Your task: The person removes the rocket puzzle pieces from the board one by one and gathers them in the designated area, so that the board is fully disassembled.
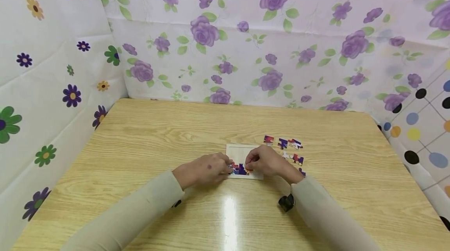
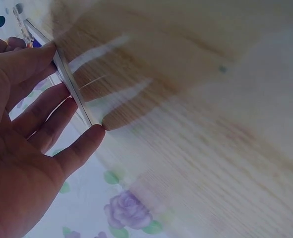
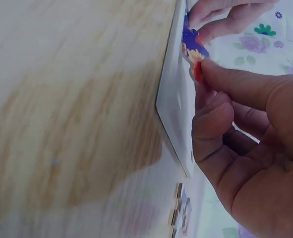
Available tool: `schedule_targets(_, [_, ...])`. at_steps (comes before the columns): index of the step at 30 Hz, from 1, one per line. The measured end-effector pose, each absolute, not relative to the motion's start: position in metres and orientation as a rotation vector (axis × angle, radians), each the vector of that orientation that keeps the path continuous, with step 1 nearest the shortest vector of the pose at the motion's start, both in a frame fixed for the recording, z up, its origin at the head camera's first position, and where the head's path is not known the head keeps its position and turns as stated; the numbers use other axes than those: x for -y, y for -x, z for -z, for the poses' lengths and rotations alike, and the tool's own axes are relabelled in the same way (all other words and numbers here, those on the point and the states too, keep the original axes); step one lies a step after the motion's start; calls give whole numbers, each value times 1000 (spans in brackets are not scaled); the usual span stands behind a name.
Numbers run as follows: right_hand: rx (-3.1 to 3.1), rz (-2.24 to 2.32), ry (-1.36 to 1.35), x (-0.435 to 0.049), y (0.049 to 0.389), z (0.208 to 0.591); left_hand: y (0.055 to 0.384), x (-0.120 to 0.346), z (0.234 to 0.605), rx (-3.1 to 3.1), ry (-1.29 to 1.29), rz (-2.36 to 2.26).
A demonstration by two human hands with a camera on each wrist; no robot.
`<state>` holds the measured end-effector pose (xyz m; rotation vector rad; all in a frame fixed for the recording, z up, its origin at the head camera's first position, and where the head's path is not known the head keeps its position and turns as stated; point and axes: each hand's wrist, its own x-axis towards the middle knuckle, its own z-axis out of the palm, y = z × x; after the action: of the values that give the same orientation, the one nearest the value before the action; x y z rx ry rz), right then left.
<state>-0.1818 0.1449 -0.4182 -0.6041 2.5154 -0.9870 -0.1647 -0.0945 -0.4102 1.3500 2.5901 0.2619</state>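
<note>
A shallow pale puzzle tray (image 1: 240,152) lies on the table, with several joined purple and red jigsaw pieces (image 1: 241,169) along its near side. My left hand (image 1: 211,168) is at the tray's left side. In the left wrist view its fairly straight fingers (image 2: 82,146) touch the tray's edge, with the thumb by the pieces. My right hand (image 1: 270,161) pinches a red and yellow jigsaw piece (image 3: 197,72) between thumb and index finger. That piece is low over the tray, right against the joined ones. The right hand covers part of the tray's right side.
Loose jigsaw pieces lie right of the tray, among them a red one (image 1: 268,139), a purple one (image 1: 283,143) and a white-backed one (image 1: 285,155). The wooden table (image 1: 168,133) meets a flowered cloth (image 1: 242,67) at the back.
</note>
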Motion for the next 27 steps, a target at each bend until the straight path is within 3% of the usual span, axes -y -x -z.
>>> schedule_targets(27, [-2514,1044,508,-208,178,412,163,95,410,-2598,-1301,-257])
